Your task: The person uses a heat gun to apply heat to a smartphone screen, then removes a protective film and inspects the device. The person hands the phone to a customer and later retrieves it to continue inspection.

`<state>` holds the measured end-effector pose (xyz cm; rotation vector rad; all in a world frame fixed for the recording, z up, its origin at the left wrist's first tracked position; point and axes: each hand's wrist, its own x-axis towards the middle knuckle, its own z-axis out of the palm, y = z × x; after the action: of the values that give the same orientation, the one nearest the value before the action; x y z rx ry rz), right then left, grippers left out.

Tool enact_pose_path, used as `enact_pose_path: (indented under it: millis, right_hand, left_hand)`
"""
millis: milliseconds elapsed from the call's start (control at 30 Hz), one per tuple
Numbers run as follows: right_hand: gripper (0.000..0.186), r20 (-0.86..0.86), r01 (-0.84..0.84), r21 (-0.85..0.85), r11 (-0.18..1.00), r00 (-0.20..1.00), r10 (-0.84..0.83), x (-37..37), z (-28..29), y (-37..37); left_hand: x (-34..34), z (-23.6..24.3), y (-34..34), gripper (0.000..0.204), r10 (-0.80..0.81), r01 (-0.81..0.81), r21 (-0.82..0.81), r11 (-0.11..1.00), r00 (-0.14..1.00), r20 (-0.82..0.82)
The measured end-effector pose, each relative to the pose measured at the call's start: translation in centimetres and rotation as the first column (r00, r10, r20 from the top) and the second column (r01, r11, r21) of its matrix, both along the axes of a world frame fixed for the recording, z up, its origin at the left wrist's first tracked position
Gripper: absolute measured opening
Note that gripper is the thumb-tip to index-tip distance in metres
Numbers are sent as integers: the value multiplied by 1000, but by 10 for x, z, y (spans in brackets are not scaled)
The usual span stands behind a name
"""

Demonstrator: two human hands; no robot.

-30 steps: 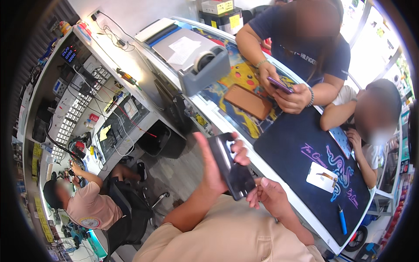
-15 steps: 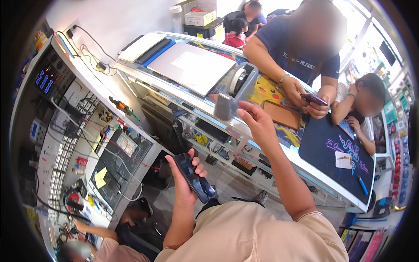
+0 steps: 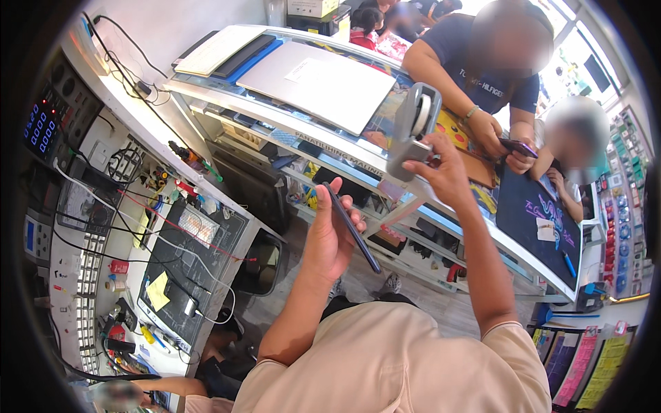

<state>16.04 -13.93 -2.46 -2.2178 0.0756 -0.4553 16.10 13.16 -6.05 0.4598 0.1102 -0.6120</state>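
Note:
My left hand (image 3: 327, 244) holds a dark smartphone (image 3: 355, 234) upright on its side, thumb and fingers wrapped around it, over the gap before the counter. My right hand (image 3: 442, 168) grips the lower end of a grey tape dispenser (image 3: 407, 103) on the glass counter. Beside it lie a silver laptop (image 3: 313, 89), a yellow cartoon mat (image 3: 458, 131), partly hidden, and a brown case (image 3: 482, 173). Another person's hands (image 3: 513, 155) hold a purple phone (image 3: 516, 147) across the counter.
A second person (image 3: 571, 144) leans on the black mat (image 3: 520, 206). At left, a cluttered repair bench (image 3: 231, 227) holds cables and instruments, with a seated co-worker's arm (image 3: 169, 385) below. A black bin (image 3: 265, 268) stands beside it. Coloured cards (image 3: 606, 365) hang at lower right.
My right hand left the phone and reached up and forward, and now grips the tape dispenser. My left hand rose, turning the phone edge-on. The view shifted toward the counter.

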Motion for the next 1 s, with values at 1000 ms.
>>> enact_pose_path:
  millis: [1000]
  right_hand:
    - [23, -106, 323, 559, 764, 941, -321, -62, 8, 25]
  left_hand:
    - [11, -11, -37, 66, -130, 125, 122, 985, 991, 34]
